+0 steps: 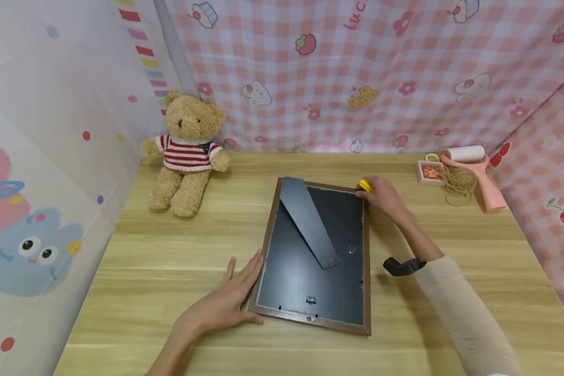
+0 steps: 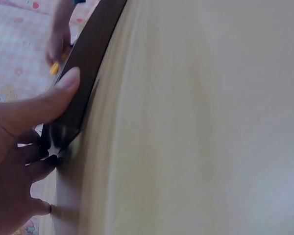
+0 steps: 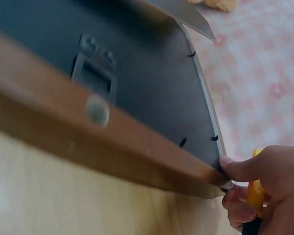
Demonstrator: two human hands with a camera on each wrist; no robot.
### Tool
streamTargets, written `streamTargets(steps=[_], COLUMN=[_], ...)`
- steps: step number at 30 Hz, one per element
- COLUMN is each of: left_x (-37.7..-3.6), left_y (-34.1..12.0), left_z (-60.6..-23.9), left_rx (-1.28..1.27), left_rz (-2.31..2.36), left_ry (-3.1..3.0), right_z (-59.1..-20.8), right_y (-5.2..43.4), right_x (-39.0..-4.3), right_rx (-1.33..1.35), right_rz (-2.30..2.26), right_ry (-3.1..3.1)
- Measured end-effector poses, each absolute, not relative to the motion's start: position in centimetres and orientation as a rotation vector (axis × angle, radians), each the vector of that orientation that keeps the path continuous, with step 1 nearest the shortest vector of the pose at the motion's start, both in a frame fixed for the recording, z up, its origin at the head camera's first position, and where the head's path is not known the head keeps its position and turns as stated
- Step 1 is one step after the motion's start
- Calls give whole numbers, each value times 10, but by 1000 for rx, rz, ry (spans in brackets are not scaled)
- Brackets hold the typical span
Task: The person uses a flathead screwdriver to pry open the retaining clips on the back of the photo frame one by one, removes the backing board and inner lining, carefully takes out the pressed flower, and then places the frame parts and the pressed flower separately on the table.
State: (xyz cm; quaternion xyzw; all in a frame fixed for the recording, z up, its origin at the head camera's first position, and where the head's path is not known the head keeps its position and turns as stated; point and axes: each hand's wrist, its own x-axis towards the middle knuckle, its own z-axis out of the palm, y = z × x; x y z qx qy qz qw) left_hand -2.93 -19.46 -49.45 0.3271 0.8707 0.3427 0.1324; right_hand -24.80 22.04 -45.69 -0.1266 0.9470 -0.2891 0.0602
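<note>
A brown picture frame [image 1: 367, 292] lies back side up on the table, its black backing board [image 1: 286, 282] showing, with a grey easel stand [image 1: 310, 224] slanting across it. My left hand [image 1: 227, 297] touches the frame's near left corner, fingers stretched along the left side and thumb at the near edge. In the left wrist view, the thumb [image 2: 63, 93] lies against the frame's side. At the far right corner, my right hand [image 1: 380, 196] holds a yellow-and-black tool [image 3: 256, 196] in curled fingers, its working end hidden. The right thumb touches the frame corner.
A teddy bear [image 1: 188, 156] in a striped sweater sits at the back left. At the back right are a pink lint roller [image 1: 489, 188], twine [image 1: 459, 180] and a small box [image 1: 430, 172]. Patterned cloth [image 1: 282, 78] borders the table [image 1: 169, 261].
</note>
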Motion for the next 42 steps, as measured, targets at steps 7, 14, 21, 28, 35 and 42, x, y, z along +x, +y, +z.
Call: streamTargets(steps=[7,14,21,28,35,42], left_x=[-68,-97,-111,-99,-95,-111], left_y=[-211,-217,-207,-183,-171,-161], left_z=[-524,-535,-530,-522,-506,-485], left_rx=[1036,950,686,404,268,332], left_rz=[985,843,841,1127,1232,1228], left_ry=[2618,2823,3083,2972,2663,2500], right_z=[-458,-458,-457,-461,-462,-461], right_y=[255,282,293,301,308,308], right_x=[-238,-220,-202,-184,-160,-124], right_rx=[-331,-392,-418,-343,-307,-263], right_rz=[-853,-817,-764,-722,-702,-697], right_ry=[2927,2963,3040,3108,3102,3056])
